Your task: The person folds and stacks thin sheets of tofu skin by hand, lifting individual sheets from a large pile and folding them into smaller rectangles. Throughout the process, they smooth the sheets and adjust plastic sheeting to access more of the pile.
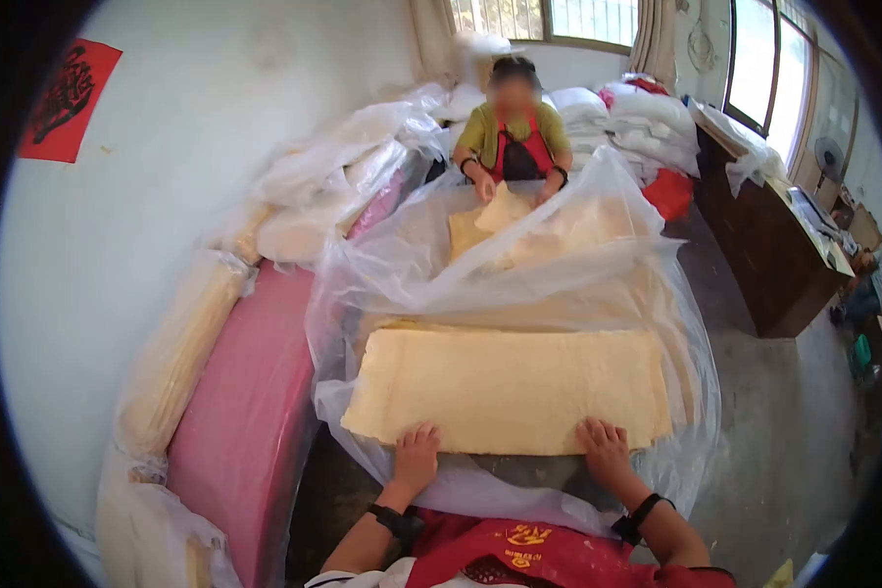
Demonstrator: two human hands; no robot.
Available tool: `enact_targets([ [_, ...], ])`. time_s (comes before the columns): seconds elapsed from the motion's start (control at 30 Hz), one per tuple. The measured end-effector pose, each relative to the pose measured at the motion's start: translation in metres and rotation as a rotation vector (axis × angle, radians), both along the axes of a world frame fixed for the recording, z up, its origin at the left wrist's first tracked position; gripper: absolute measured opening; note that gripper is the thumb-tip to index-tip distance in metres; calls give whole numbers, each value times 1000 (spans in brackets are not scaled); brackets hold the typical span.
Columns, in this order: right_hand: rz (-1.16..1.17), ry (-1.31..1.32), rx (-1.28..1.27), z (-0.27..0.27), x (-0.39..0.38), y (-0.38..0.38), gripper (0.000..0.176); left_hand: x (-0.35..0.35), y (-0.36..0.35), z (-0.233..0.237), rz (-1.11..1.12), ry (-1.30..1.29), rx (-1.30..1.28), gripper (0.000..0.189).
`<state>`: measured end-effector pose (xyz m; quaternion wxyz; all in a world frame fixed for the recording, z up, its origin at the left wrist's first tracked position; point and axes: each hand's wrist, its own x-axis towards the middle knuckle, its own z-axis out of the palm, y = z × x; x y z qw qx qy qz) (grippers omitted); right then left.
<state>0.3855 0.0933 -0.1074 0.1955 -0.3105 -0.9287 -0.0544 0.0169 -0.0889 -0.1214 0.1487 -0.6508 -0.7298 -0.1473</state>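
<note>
A flat, pale-yellow sheet (510, 387) with slightly ragged edges lies crosswise in front of me, apparently on top of more layers. My left hand (418, 457) rests at its near edge left of centre, fingers extended over the sheet. Farther right along the same edge, my right hand (606, 451) lies with its fingers spread on the sheet. Both thumbs are hard to make out. Clear plastic film (412, 279) spreads beneath and around the sheet and drapes over the far part of the work surface.
Opposite me, a person (513, 137) handles more yellow sheets (505, 211). A pink covered slab (245, 392) and plastic-wrapped bundles (181, 353) line the left side. White sacks (647, 122) are piled behind. A dark wooden desk (764, 245) stands at right.
</note>
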Motion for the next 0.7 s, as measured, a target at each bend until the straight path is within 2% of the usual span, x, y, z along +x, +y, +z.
enact_targets([
  [0.03, 7, -35, -53, 7, 1, -3, 51, 1, -9, -1, -8, -9, -17, 40],
  [0.1, -7, -71, -103, 22, 0, -2, 53, -12, -14, 9, 6, -72, -134, 63],
  [0.13, 22, -91, -143, 27, 0, 0, 54, -15, -18, 14, -17, -77, -137, 63],
  [0.23, 19, -144, -192, 33, 10, 1, 60, -34, -24, 26, 192, -143, -223, 83],
  [0.27, 19, -176, -207, 30, 4, 0, 64, -43, -23, 23, 209, -133, -230, 83],
  [0.33, 12, -134, -251, 27, 1, -2, 67, -75, -25, 10, 270, -403, -196, 81],
  [0.4, -7, -99, -283, 22, -5, -5, 70, -100, -18, 1, 294, -483, -187, 79],
  [0.53, -96, -74, -227, 11, -9, -16, 75, -95, 3, 8, 404, -641, -227, 73],
  [0.63, -128, -87, -217, 14, -12, -21, 78, -90, 9, 5, 460, -758, -75, 66],
  [0.7, -139, -104, -225, 20, -13, -20, 79, -90, 13, 3, 330, -1203, 174, 54],
])
